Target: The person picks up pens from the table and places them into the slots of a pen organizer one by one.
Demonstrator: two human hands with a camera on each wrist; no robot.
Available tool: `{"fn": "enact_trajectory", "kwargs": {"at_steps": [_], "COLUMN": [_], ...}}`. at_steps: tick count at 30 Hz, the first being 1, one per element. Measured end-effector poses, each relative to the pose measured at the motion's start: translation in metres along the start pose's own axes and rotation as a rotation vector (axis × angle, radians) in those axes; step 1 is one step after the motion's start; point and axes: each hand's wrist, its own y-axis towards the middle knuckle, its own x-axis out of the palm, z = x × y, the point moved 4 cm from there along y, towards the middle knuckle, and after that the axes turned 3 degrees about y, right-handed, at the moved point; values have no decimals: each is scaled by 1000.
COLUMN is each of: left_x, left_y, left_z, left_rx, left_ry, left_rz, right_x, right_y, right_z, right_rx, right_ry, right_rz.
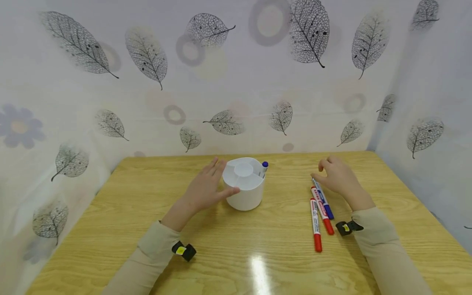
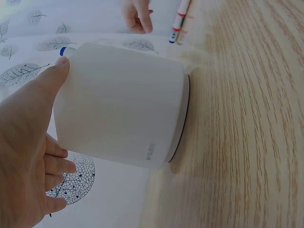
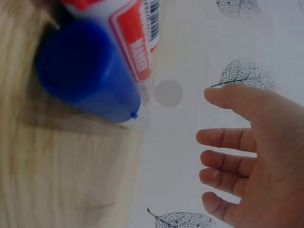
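Note:
A white round pen holder (image 1: 245,198) with compartments stands upright on the table. A blue-capped marker (image 1: 264,166) stands in its right compartment. My left hand (image 1: 204,188) rests against the holder's left side, its thumb at the front rim and its fingers spread toward the back, as the left wrist view also shows. To the right, a blue marker (image 1: 323,199) lies beside two red-capped markers, the middle one (image 1: 322,209) and the left one (image 1: 315,225). My right hand (image 1: 339,176) hovers at the blue marker's far end, thumb and fingers apart, holding nothing in the right wrist view (image 3: 275,147).
The wooden table (image 1: 221,254) reaches back to a pale curtain (image 1: 236,82) printed with leaves, which also encloses the left and right sides. Each wrist wears a black strap with a small camera. A light reflection lies near the front of the table.

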Motion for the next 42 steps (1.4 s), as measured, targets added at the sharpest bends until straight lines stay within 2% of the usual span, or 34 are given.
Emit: {"fn": "enact_trajectory", "kwargs": {"at_steps": [8, 19, 32, 42], "left_x": [-1, -3, -4, -4], "left_y": [0, -1, -1, -2], "left_z": [1, 3, 3, 3], "left_rx": [4, 6, 6, -4], "left_ry": [-4, -11, -8, -16], "left_rz": [-4, -7, 1, -7], "right_x": [8, 17, 18, 17], "right_y": [1, 2, -1, 3], "right_z": [3, 4, 0, 1], "right_rx": [3, 76, 33, 34], "right_ry": [-23, 6, 2, -21], "right_rz": [-114, -270, -309, -257]}}
